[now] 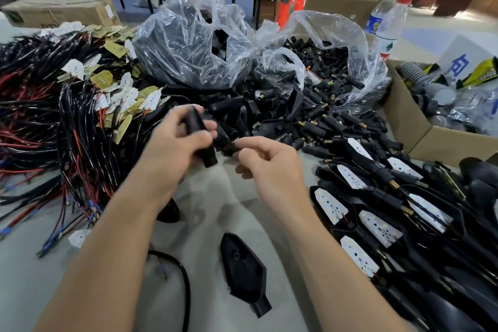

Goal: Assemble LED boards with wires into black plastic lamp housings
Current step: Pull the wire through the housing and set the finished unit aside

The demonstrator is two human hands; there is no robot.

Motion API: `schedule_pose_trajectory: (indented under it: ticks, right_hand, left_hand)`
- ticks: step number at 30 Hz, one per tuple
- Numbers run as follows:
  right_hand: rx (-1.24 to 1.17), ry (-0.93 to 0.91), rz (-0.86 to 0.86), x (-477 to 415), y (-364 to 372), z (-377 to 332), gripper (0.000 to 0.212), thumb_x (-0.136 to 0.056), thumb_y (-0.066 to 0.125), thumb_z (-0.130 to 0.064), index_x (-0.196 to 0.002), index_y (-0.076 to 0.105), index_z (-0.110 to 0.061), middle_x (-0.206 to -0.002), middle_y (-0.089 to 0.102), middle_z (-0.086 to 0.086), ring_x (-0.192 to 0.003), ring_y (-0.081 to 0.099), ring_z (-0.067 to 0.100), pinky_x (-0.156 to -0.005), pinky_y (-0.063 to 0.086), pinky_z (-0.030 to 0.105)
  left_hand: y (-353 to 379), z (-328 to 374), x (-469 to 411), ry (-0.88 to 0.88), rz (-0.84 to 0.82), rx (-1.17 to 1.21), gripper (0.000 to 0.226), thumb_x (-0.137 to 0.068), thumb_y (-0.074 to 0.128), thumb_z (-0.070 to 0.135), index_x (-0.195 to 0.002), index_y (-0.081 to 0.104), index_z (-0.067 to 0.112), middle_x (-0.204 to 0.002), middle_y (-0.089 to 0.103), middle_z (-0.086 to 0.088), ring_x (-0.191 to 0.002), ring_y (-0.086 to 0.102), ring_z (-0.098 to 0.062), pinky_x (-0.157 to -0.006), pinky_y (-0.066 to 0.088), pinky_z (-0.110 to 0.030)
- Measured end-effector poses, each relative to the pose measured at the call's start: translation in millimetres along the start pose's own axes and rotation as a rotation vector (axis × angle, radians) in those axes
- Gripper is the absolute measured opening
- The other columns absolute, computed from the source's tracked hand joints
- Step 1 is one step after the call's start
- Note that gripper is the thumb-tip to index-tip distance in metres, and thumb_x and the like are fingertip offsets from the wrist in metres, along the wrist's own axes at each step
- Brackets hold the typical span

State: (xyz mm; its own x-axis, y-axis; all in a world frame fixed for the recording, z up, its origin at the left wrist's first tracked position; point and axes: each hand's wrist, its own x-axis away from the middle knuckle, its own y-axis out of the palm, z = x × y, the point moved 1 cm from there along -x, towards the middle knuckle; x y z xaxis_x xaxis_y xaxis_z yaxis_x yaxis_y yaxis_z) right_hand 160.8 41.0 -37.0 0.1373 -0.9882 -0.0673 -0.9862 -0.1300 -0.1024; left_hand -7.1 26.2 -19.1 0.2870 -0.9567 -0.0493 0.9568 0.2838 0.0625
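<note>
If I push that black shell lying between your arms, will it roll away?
Probably not. The black shell lies flat and has angular edges, so it would more likely slide than roll. It looks like moulded plastic, so it is probably light and stiff.

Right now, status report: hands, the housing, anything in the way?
Left hand grips a black housing. Right hand pinches a small black part beside it. Spare housing and loose cable lie on the table beneath, not touching the hands.

Left hand [172, 143] grips black housing [198, 124] — right hand [269, 164] pinches part [229, 149] (blurred).
</note>
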Motion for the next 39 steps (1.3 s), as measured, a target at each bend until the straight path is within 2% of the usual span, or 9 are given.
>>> schedule_pose_trajectory:
  ticks: [5, 8, 13, 18, 23, 29, 32, 35, 39]
  right_hand:
    - [0.331, -0.131, -0.245, 10, 38, -6, 0.026, -0.093, 0.063, -0.015, -0.109, 0.079, -0.026, -0.097, 0.078, -0.010, -0.089, 0.067, 0.005, -0.081, 0.050, 0.016]
    - [0.326, -0.162, -0.274, 2, 68, -19, 0.026, -0.096, 0.058, -0.017, -0.112, 0.077, -0.026, -0.098, 0.078, -0.008, -0.092, 0.068, 0.009, -0.080, 0.051, 0.017]
    - [0.319, -0.070, -0.286, -31, 115, -40, 0.027, -0.096, 0.052, -0.011, -0.101, 0.078, -0.010, -0.100, 0.078, 0.011, -0.095, 0.072, 0.035, -0.089, 0.058, 0.041]
    - [0.451, 0.086, -0.228, -50, 154, -40, 0.032, -0.090, 0.068, -0.042, -0.078, 0.059, -0.013, -0.110, 0.071, 0.018, -0.104, 0.067, 0.037, -0.077, 0.044, 0.032]
    - [0.506, 0.129, -0.081, -56, 172, -34, 0.045, -0.084, 0.075, -0.037, -0.117, 0.061, -0.008, -0.123, 0.067, 0.015, -0.115, 0.065, 0.036, -0.088, 0.049, 0.037]
    - [0.026, 0.148, 0.017, -77, 127, -52, 0.015, -0.088, 0.065, -0.019, -0.079, 0.075, -0.014, -0.077, 0.077, 0.008, -0.074, 0.072, 0.030, -0.072, 0.059, 0.037]
    - [-0.411, 0.194, 0.018, -92, 89, -73, 0.017, -0.097, 0.060, -0.004, -0.083, 0.067, -0.010, -0.061, 0.070, 0.006, -0.044, 0.059, 0.016, -0.041, 0.042, 0.022]
    - [-0.724, 0.218, 0.089, -103, 43, -96, 0.023, -0.102, 0.047, 0.000, -0.084, 0.060, -0.005, -0.052, 0.057, 0.004, -0.035, 0.042, 0.009, -0.033, 0.029, 0.017]
    - [-0.576, 0.185, -0.139, -82, -8, -101, 0.026, -0.104, 0.038, -0.004, -0.087, 0.057, -0.004, -0.050, 0.045, 0.002, -0.030, 0.024, 0.009, -0.038, 0.016, 0.019]
  left_hand:
    - [-48, 14, -5, -0.032, 0.081, 0.653, 0.015, -0.090, 0.055, 0.014, -0.098, 0.067, 0.010, -0.106, 0.072, -0.012, -0.096, 0.069, -0.026, -0.073, 0.058, -0.026]
    - [-70, 14, -2, 0.039, 0.121, 0.945, 0.044, -0.073, 0.066, 0.024, -0.113, 0.062, 0.004, -0.112, 0.068, -0.012, -0.096, 0.068, -0.022, -0.072, 0.055, -0.018]
    - [-74, 10, -3, 0.029, 0.177, 1.055, 0.035, -0.093, 0.058, 0.026, -0.112, 0.071, 0.001, -0.115, 0.069, -0.013, -0.102, 0.069, -0.021, -0.074, 0.057, -0.018]
    - [-83, 9, -6, 0.110, 0.120, 1.289, 0.033, -0.094, 0.061, 0.021, -0.116, 0.067, -0.004, -0.125, 0.067, -0.019, -0.110, 0.070, -0.027, -0.076, 0.062, -0.029]
    - [-84, 4, -4, 0.123, 0.081, 1.297, 0.032, -0.100, 0.055, 0.023, -0.113, 0.071, -0.002, -0.125, 0.067, -0.017, -0.106, 0.071, -0.026, -0.078, 0.062, -0.030]
    - [-82, 1, -12, 0.008, 0.179, 1.073, 0.034, -0.097, 0.056, 0.021, -0.098, 0.081, -0.001, -0.113, 0.073, -0.011, -0.106, 0.073, -0.022, -0.095, 0.058, -0.032]
    - [-78, -2, -17, -0.049, 0.201, 1.028, 0.032, -0.104, 0.051, 0.021, -0.112, 0.073, 0.000, -0.109, 0.074, -0.009, -0.104, 0.074, -0.020, -0.095, 0.059, -0.037]
    - [-70, -3, -18, -0.046, 0.177, 0.904, 0.029, -0.106, 0.046, 0.023, -0.105, 0.072, 0.009, -0.104, 0.073, -0.006, -0.098, 0.073, -0.018, -0.093, 0.060, -0.035]
    - [-51, -5, -16, -0.068, 0.053, 0.775, 0.031, -0.108, 0.041, 0.025, -0.120, 0.064, 0.007, -0.110, 0.072, -0.009, -0.107, 0.071, -0.021, -0.086, 0.061, -0.037]
